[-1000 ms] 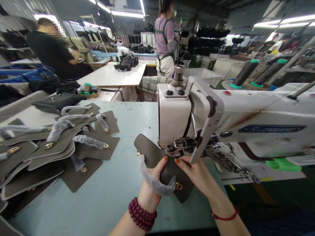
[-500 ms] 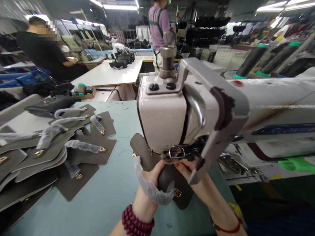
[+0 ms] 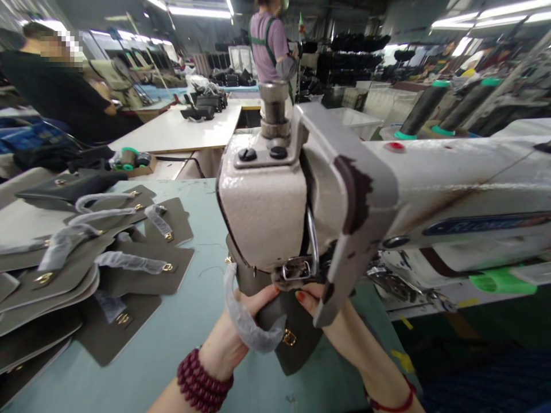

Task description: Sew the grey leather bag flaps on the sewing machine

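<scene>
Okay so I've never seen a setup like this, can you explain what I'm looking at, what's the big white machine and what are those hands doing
This view comes from a camera worn on a person's head, looking down at their own hands. The big white thing is an industrial sewing machine on a pale blue table. The left hand, with a bead bracelet, grips a grey piece that has a gold clasp and a plastic-wrapped strap and sits under the machine's head. The right hand rests on the same piece, its fingers mostly hidden. A pile of similar grey pieces lies to the left.
</scene>
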